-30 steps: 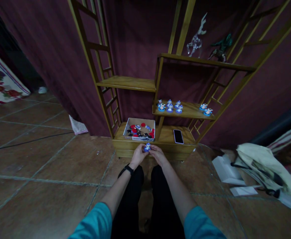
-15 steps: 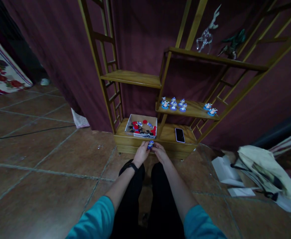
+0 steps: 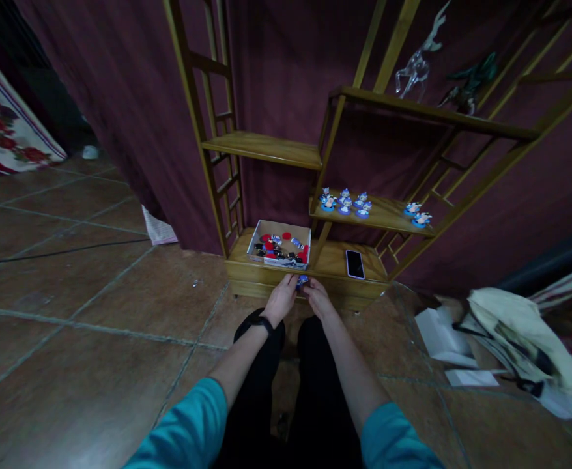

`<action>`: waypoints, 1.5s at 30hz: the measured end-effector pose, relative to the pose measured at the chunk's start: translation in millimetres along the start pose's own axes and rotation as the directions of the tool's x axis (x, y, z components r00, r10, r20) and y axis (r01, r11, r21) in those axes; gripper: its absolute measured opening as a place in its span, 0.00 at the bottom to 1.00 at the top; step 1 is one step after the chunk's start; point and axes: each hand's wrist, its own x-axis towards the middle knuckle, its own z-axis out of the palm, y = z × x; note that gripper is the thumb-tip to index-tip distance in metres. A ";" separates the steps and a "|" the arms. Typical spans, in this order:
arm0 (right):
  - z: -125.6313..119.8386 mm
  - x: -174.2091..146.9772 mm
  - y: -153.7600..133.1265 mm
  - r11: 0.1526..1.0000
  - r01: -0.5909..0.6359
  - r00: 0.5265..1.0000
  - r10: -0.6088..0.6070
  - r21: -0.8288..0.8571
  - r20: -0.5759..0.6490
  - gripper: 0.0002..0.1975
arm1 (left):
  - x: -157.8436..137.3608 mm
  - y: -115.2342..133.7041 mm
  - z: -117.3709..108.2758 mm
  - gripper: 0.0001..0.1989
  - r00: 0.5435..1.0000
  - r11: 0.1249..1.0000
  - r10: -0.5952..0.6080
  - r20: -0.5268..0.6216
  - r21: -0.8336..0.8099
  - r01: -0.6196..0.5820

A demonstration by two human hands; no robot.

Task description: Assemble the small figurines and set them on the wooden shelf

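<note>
Small blue-and-white figurine sits pinched between both hands just in front of the wooden shelf unit's bottom board, left hand and right hand each with fingers closed on it. Seven like it stand on the low shelf. More pieces fill the shallow cardboard box, so I'd judge plenty remains.

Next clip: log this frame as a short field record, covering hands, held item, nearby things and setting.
left hand: left hand pinches one side of a small blue figurine
right hand: right hand pinches its other side
box: open cardboard box of red, black and blue pieces, on the lowest shelf just beyond the hands
phone: dark phone lying flat on the same shelf
middle shelf: more blue figurines standing in groups
top shelf: glass deer
setting: wooden shelf unit, maroon curtain, tiled floor
</note>
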 end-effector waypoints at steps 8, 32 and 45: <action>-2.7 1.1 0.5 1.000 -0.009 1.000 0.009 -0.004 -0.019 0.16 | -0.9 4.6 -2.8 0.26 0.999 0.999 0.017 0.036 0.043 -0.019; -5.5 -0.2 0.2 1.000 -0.002 0.999 0.003 0.008 -0.053 0.17 | -1.1 3.4 0.8 0.28 0.995 0.993 0.080 0.058 0.084 -0.084; -5.2 -4.0 -8.2 0.999 -0.041 0.998 0.042 -0.021 0.050 0.15 | 4.9 -9.1 2.8 0.20 0.999 0.986 0.001 -0.032 -0.165 -0.006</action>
